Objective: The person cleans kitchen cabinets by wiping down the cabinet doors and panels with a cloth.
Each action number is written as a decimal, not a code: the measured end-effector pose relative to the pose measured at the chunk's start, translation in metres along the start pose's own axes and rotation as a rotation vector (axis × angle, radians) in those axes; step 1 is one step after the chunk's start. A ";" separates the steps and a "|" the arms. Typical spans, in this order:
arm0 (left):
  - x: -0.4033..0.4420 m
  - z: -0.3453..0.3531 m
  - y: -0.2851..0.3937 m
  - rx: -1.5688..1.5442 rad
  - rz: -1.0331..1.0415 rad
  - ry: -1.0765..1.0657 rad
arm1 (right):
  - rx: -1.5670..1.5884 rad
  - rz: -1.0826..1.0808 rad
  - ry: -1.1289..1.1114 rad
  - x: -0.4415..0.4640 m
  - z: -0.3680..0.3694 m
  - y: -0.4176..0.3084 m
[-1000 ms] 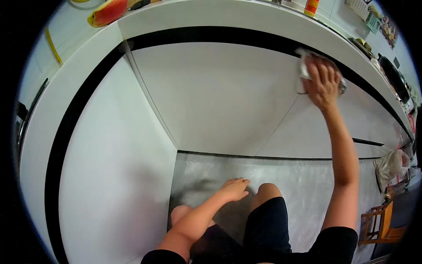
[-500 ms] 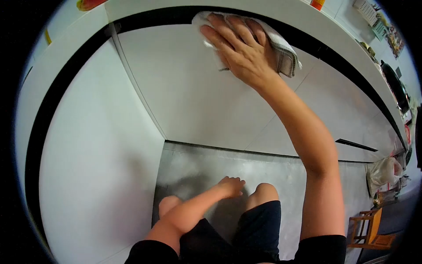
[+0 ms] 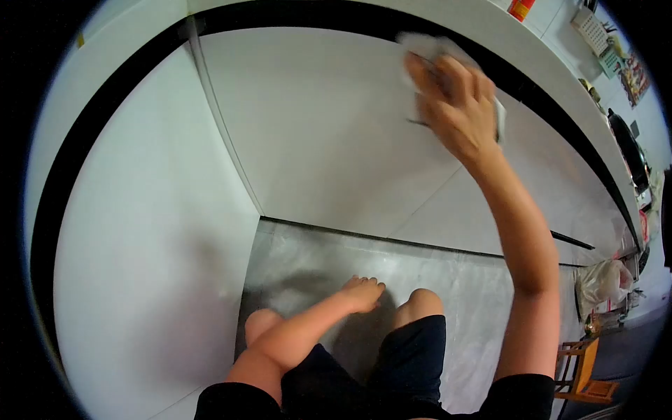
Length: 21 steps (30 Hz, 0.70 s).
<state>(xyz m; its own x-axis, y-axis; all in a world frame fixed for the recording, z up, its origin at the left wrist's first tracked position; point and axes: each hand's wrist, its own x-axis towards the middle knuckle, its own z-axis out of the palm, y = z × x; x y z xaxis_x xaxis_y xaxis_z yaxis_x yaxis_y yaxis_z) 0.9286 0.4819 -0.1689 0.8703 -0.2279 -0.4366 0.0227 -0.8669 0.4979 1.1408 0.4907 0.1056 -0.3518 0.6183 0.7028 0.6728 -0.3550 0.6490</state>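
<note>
**One cloth under the right hand, at the top of the front panel**

One view, from the head, shows both bare hands of a person in a black top and dark shorts (image 3: 413,350). The pale front panel (image 3: 315,119) serves as landmark. Against its upper right part is the cloth (image 3: 420,45), whitish and blurred, its upper edge overlapping in view the black strip (image 3: 294,15) that runs along the panel's top. The right hand (image 3: 458,101) lies over the cloth, back towards the camera, arm stretched up and forward. Its fingers are bent and close round the folds, so they have hold of the cloth; the blur hides exactly how tightly.

Below the panel's lower edge, the left hand (image 3: 365,294) hangs over the grey floor (image 3: 483,301), between the two bare knees. Its fingers are loosely bent, apart from the thumb, with nothing seen in them.

To the left of the panel, meeting it at a corner, stands a white side panel (image 3: 154,210). Above the panel and the strip runs the edge of the counter (image 3: 532,56), with a red and yellow container (image 3: 521,8) standing on top. Well to the panel's right are a plastic bag (image 3: 605,283) and, lower down, a wooden chair (image 3: 582,371).
</note>
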 end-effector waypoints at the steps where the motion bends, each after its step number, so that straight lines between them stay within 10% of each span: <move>1: 0.001 0.001 0.000 -0.004 -0.010 0.007 | 0.024 -0.024 0.061 0.017 0.007 -0.013; 8: 0.010 0.009 0.002 -0.018 0.015 0.062 | -0.175 0.099 0.227 0.009 0.064 -0.089; 13: 0.005 0.009 0.001 0.003 0.054 0.041 | -0.057 -0.549 -0.579 -0.126 0.050 -0.141; 18: -0.005 0.011 -0.001 -0.056 0.036 0.067 | -0.039 -0.723 -0.591 -0.129 0.054 -0.111; 20: -0.005 0.009 -0.006 -0.034 0.019 0.047 | 0.278 -0.250 -0.811 -0.057 0.035 -0.067; 21: -0.004 0.012 -0.009 -0.030 0.013 0.045 | -0.187 -0.283 -0.380 -0.043 0.019 -0.047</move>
<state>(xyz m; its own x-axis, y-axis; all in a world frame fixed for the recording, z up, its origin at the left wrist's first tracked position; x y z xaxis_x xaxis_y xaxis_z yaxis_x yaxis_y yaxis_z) 0.9187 0.4856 -0.1806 0.8919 -0.2187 -0.3959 0.0252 -0.8499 0.5263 1.1369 0.4938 0.0395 -0.2181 0.9074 0.3592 0.4451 -0.2351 0.8641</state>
